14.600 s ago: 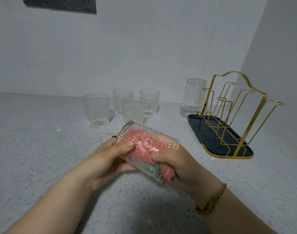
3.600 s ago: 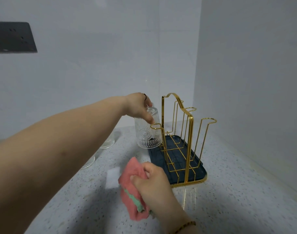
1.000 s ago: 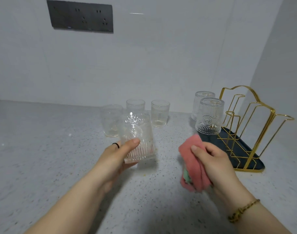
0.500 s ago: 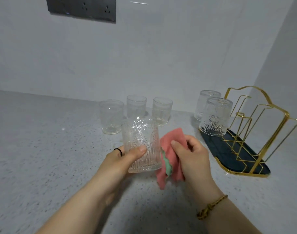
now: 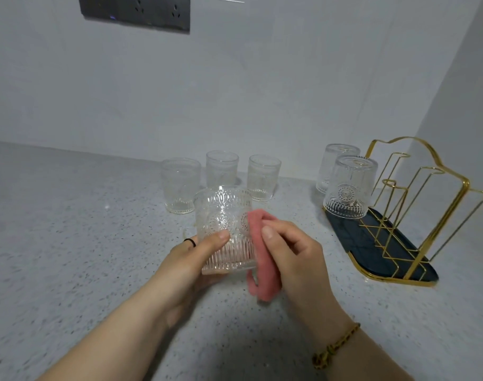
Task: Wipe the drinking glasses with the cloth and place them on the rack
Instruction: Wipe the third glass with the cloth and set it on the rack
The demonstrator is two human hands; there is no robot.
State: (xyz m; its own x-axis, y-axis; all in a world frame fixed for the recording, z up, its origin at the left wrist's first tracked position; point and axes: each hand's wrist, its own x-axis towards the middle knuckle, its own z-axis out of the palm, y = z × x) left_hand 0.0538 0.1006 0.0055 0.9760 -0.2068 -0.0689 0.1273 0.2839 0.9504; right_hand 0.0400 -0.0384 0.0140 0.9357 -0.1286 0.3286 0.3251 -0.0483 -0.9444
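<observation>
while the left hand (image 5: pixel 189 261) grips a glass (image 5: pixel 222 215), wiping is the step.
right hand (image 5: pixel 298 257) pinches the cloth (image 5: pixel 265 270); next, probably rub it round.

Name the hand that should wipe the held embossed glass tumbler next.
The right hand: it pinches the pink cloth at the side of the embossed clear glass tumbler, which the left hand grips and likely should steady.

Embossed glass (image 5: pixel 221 215) upright against pink cloth (image 5: pixel 262 257), gold rack (image 5: pixel 353 237) holding inverted glasses (image 5: pixel 350 185)

The cloth (image 5: pixel 263 261) (in the right hand (image 5: pixel 300 259)) has closed against the side of the glass (image 5: pixel 221 215).
</observation>
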